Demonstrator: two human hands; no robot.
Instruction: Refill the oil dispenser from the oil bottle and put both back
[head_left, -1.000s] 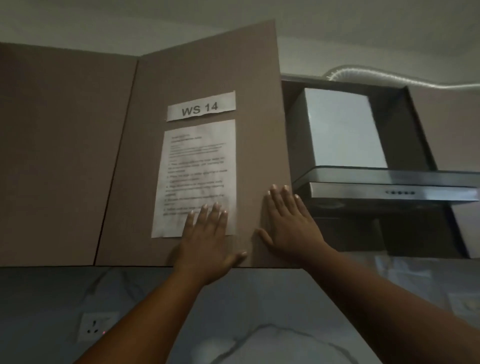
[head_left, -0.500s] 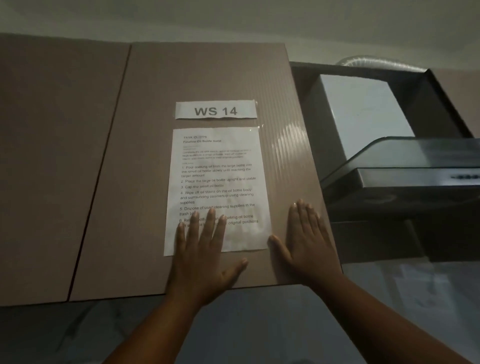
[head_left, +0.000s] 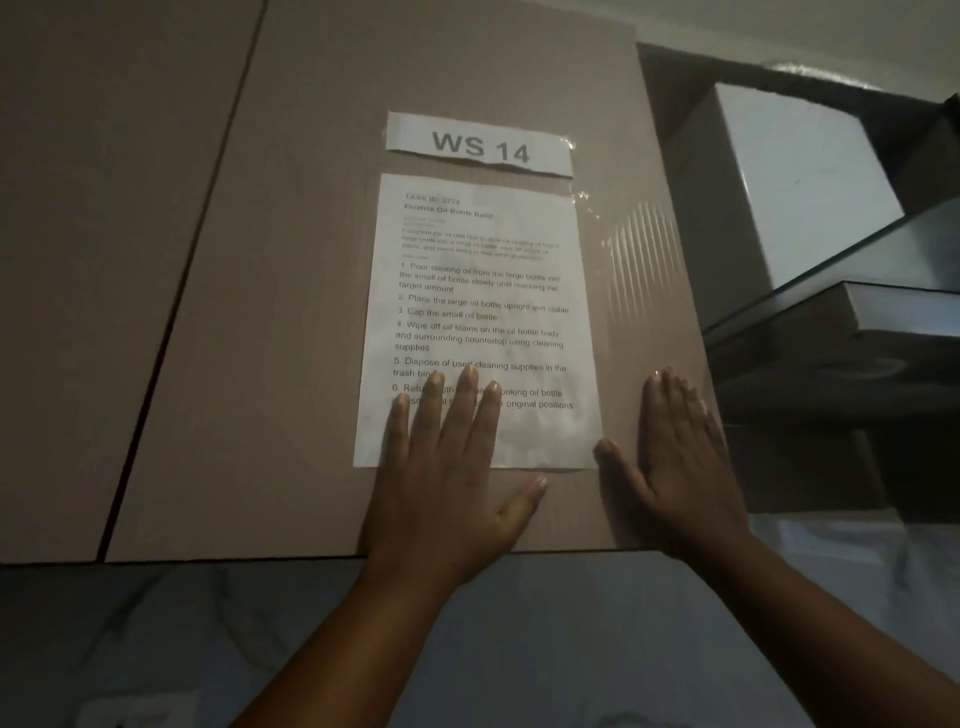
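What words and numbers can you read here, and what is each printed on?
"WS 14": paper strip on the cabinet door.
"Finalize Oil Bottle Refill": heading of the instruction sheet.
"3. Cap the small oil bottle": same sheet.
Small print under the heading: too blurred to read.

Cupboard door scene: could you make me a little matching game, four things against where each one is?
Things:
1. left hand
2. right hand
3. WS 14 label
4. range hood

Places:
A. right of the cupboard door
B. flat on the bare door, beside the sheet
C. above the instruction sheet
D. fingers overlapping the sheet's lower part

Pairs: 1-D, 2-B, 3-C, 4-A
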